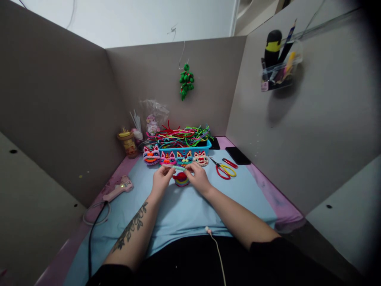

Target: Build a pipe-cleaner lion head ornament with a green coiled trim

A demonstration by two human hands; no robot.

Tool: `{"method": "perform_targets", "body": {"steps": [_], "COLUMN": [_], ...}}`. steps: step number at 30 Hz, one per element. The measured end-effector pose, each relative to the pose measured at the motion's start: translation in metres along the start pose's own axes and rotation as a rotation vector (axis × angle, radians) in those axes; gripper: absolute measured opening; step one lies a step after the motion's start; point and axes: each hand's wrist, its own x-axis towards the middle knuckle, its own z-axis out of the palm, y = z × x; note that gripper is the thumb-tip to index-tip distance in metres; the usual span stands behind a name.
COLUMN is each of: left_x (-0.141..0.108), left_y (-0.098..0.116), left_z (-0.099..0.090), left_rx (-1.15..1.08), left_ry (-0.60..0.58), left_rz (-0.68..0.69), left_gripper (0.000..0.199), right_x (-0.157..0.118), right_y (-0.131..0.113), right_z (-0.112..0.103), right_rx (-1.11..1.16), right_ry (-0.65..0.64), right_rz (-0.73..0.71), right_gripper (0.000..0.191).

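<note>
A pale green coiled strip [179, 168] is stretched between my two hands. My left hand [163, 178] pinches its left end, where a pinkish piece also shows. At the other end, the fingers of my right hand [198, 177] are closed on the strip. Just below it, between the hands, a red piece with rainbow-coloured bands [181, 179] rests on the blue cloth [178, 210]. Behind the hands stand several fuzzy animal heads, among them a pink and orange one [151, 155], a blue one [184, 158] and a cream one [201, 158].
A blue basket [186, 149] of coloured fuzzy stems stands at the back. Scissors [222, 171], a red cutter [230, 163] and a black phone [237, 155] lie right. A pink glue gun [119, 189] with its cord and a brown cup [128, 143] are left. Grey panels surround the table.
</note>
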Motion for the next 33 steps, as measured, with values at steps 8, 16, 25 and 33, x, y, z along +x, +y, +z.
{"method": "perform_targets", "body": {"steps": [8,16,25,33], "left_x": [-0.001,-0.003,-0.002,0.001], "left_y": [0.003,0.008,0.009,0.009], "left_z": [0.001,0.003,0.002,-0.001], "left_rx": [0.017,-0.068,-0.153,-0.134], "left_ry": [0.000,0.009,0.017,-0.012], "left_rz": [0.008,-0.116,-0.180,-0.104], "left_gripper": [0.031,0.036,0.039,0.043], "right_x": [-0.001,-0.001,-0.003,-0.004], "right_y": [0.005,0.003,0.002,0.006], "right_z": [0.001,0.002,0.004,0.003], "right_rx": [-0.053,-0.134,-0.158,-0.128], "right_ry": [0.050,0.078,0.042,-0.047], "right_rz": [0.019,-0.028,-0.045,-0.035], "right_gripper": [0.007,0.008,0.010,0.016]}}
